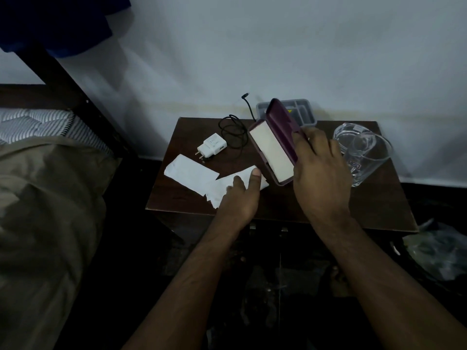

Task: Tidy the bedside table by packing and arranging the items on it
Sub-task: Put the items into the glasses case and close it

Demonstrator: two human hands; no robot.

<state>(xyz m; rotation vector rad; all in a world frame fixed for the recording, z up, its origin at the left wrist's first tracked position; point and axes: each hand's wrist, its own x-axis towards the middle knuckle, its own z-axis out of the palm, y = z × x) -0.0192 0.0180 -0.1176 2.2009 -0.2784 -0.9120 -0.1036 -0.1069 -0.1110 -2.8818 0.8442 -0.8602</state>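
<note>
While my right hand (319,170) grips the raised lid of the purple glasses case (274,145), the case lies open on the dark wooden bedside table (328,210), its long axis running from the far left toward me and right, pale lining up. My left hand (240,198) presses flat, fingers loosely spread, on one of two white paper slips (192,173). I count one white charger plug (212,147), one coiled black cable (233,130), one grey plastic tray (302,109) and one clear glass jug (361,152).
</note>
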